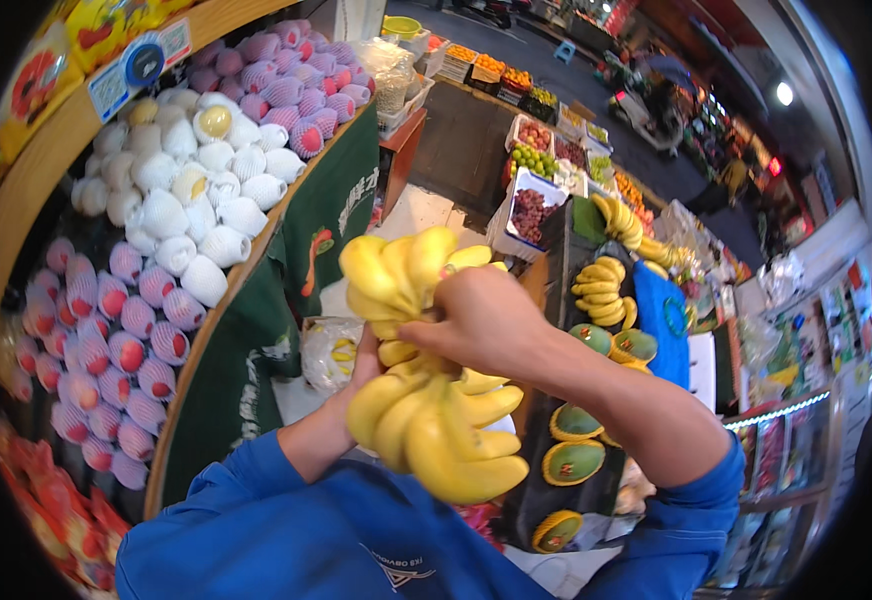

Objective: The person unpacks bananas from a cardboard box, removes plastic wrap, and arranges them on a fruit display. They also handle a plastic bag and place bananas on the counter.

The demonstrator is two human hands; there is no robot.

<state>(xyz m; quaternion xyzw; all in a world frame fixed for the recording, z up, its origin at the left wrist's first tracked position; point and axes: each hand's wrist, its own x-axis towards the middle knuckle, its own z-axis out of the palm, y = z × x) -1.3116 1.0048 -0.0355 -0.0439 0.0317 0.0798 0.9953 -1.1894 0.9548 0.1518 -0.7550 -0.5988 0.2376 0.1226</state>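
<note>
A large bunch of yellow bananas (436,427) hangs in front of my chest, fanned out above and below my hands. My right hand (473,315) grips the bunch near its middle, around the stalk. From the left side my left hand (367,360) supports the same bunch; most of its fingers are hidden behind the fruit. The upper bananas (398,270) point away from me, and the lower ones reach towards my blue shirt (346,517).
Foam-netted fruit in white nets (196,202) and pink nets (113,352) covers the left shelf. A black stand (515,495) on the right carries mangoes (575,461) and banana bunches (601,289). Beyond are fruit crates (533,202). A plastic-lined box (329,352) sits on the floor.
</note>
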